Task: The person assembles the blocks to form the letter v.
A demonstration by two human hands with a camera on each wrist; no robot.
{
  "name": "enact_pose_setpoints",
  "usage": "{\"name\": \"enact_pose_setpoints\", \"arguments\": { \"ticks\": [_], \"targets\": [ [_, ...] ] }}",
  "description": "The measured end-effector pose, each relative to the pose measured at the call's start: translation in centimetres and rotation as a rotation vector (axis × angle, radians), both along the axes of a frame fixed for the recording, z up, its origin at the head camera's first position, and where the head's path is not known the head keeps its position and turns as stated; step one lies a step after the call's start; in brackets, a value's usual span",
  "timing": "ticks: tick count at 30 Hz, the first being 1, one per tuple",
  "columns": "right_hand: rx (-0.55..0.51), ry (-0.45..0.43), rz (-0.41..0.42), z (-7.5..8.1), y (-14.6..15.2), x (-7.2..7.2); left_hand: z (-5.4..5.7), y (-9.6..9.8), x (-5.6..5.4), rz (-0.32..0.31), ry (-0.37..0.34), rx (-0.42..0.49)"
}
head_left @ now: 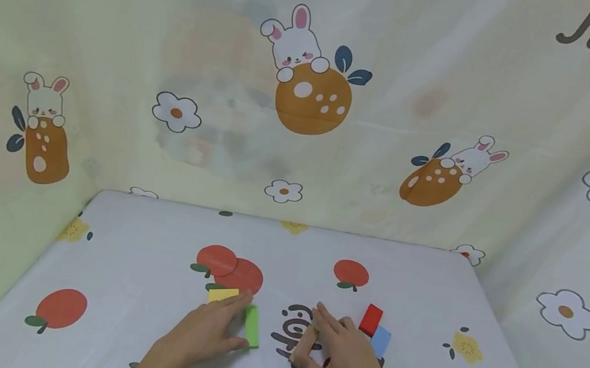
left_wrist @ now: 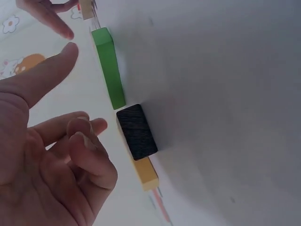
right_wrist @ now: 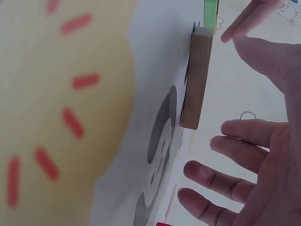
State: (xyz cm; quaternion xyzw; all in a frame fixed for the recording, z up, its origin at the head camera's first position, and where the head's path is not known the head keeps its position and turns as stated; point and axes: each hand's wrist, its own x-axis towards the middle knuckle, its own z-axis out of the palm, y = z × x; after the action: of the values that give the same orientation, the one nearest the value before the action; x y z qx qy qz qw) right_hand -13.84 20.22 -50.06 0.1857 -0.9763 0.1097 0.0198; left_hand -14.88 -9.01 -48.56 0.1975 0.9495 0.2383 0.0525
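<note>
My left hand (head_left: 210, 330) hovers over the left blocks, its thumb stretched out and the other fingers loosely bent. Close by its thumb lies a green block (head_left: 252, 326). A yellow block (head_left: 221, 294) is partly covered by that hand in the head view. Between these two, the left wrist view shows a black block (left_wrist: 136, 132), which the hand hides in the head view. My right hand (head_left: 344, 357) spreads above a plain wooden block (head_left: 305, 345), thumb near one end and fingers near the other. Space shows between hand and wooden block (right_wrist: 197, 77) in the right wrist view.
A red block (head_left: 371, 320) and a light blue block (head_left: 380, 342) lie together just beyond the right hand. The white tablecloth (head_left: 138, 268) has printed fruit, flowers and dark lettering. Behind the table hangs a printed curtain (head_left: 212, 182), with more on both sides.
</note>
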Motion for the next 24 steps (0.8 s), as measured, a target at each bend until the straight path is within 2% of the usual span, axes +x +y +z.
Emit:
{"name": "enact_pose_setpoints", "arguments": {
  "ticks": [10,14,20,24],
  "targets": [
    [0.017,-0.015,0.014,-0.1,0.0,0.3,-0.8,0.5,-0.1,0.016,0.020,-0.031],
    [0.019,-0.040,0.015,-0.2,0.0,0.2,-1.0,0.5,-0.2,0.027,0.008,-0.010],
    [0.003,-0.032,0.035,-0.4,-0.1,0.1,-0.9,0.3,-0.2,0.036,0.006,0.022],
    [0.000,-0.041,0.030,-0.3,-0.2,0.1,-1.3,0.2,-0.2,0.029,0.010,0.033]
  ]
}}
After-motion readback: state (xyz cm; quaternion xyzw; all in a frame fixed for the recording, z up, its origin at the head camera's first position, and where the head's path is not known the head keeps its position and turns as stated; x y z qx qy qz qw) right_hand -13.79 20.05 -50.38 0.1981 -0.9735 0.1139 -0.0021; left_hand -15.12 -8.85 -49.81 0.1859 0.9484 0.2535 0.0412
